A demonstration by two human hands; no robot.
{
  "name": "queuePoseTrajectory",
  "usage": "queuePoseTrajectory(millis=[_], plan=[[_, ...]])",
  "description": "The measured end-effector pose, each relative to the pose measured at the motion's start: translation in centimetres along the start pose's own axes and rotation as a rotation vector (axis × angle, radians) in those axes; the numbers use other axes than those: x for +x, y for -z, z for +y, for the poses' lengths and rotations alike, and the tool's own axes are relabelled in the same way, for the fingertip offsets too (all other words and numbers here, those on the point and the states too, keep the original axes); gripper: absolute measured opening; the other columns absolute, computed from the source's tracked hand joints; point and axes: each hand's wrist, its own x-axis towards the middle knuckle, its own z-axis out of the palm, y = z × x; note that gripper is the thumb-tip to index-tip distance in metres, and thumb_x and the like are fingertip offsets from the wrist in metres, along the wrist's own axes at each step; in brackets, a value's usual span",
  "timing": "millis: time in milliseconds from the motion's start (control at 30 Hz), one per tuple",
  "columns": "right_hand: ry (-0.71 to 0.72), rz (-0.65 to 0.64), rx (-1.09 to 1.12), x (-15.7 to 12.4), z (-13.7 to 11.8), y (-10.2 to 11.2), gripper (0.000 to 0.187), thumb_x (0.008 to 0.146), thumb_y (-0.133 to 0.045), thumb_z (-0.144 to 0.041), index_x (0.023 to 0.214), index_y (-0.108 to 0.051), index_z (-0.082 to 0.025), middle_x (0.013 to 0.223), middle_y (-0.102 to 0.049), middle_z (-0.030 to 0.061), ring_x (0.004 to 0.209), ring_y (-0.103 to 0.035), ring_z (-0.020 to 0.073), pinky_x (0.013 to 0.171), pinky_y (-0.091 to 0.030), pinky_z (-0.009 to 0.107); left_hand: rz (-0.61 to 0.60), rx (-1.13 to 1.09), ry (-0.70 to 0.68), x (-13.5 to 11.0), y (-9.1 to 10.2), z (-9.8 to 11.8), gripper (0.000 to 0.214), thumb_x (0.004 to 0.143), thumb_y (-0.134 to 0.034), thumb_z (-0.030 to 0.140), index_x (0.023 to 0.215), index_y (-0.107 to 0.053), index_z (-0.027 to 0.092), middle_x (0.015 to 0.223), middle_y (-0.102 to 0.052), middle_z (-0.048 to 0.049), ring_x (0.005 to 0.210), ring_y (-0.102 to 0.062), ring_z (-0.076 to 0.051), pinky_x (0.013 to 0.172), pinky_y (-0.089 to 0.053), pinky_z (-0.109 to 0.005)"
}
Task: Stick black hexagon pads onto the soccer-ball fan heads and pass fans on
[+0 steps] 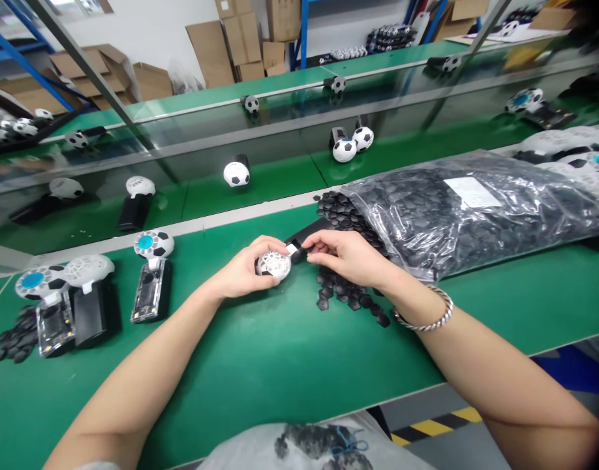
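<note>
My left hand (243,271) is closed around the white ball-shaped head of a small fan (274,264) with a black handle (309,232) pointing away from me. My right hand (343,256) pinches at the neck of the fan, fingers pressed together beside the white head; what sits between the fingertips is too small to make out. A loose heap of small black hexagon pieces (348,294) lies right under and behind my right hand. It spills from a large clear plastic bag (466,209) full of the same pieces.
Several fans (150,274) with soccer-ball heads lie on the green table (280,365) at the left, beside a small pile of black pieces (15,339). Behind runs a conveyor (206,156) carrying more soccer-ball fans (237,173). Cardboard boxes stand at the back.
</note>
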Motion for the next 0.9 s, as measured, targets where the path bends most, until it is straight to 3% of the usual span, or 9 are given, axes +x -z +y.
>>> queuePoseTrajectory(millis=[200, 433, 600, 900], plan=[[0.307, 0.106, -0.151, 0.2, 0.3, -1.6, 0.01, 0.082, -0.057, -0.019, 0.085, -0.067, -0.017, 0.083, -0.064, 0.0042, 0.077, -0.058, 0.0136, 0.071, -0.046, 0.025, -0.033, -0.02, 0.048, 0.0, 0.2, 0.1, 0.05, 0.064, -0.065, 0.017, 0.112, -0.05, 0.023, 0.119, -0.049, -0.0051, 0.11, -0.049, -0.023, 0.097, -0.037, -0.037], [0.318, 0.025, -0.127, 0.1, 0.3, -2.5, 0.007, 0.081, -0.059, -0.016, 0.083, -0.065, -0.016, 0.081, -0.067, 0.0027, 0.076, -0.059, 0.0128, 0.07, -0.046, 0.023, 0.073, 0.047, 0.154, 0.0, -0.9, 1.1, 0.046, 0.065, -0.069, 0.027, 0.107, -0.05, 0.021, 0.11, -0.051, -0.0058, 0.101, -0.051, -0.022, 0.089, -0.04, -0.038], [0.414, 0.031, -0.163, 0.6, 0.6, -3.2, 0.007, 0.081, -0.059, -0.013, 0.08, -0.065, -0.015, 0.08, -0.067, 0.0032, 0.078, -0.057, 0.014, 0.072, -0.044, 0.024, 0.126, 0.067, 0.136, 0.2, -1.4, 1.1, 0.043, 0.064, -0.07, 0.03, 0.102, -0.051, 0.019, 0.105, -0.052, -0.005, 0.097, -0.052, -0.021, 0.087, -0.041, -0.036], [0.424, 0.09, -0.122, 1.1, 1.0, -3.8, 0.006, 0.081, -0.06, -0.019, 0.076, -0.062, -0.017, 0.074, -0.061, 0.0016, 0.072, -0.054, 0.013, 0.067, -0.041, 0.023, 0.199, 0.095, 0.087, 0.0, -2.0, 1.2, 0.036, 0.066, -0.063, 0.02, 0.1, -0.052, 0.02, 0.105, -0.052, -0.004, 0.097, -0.053, -0.019, 0.087, -0.042, -0.034]])
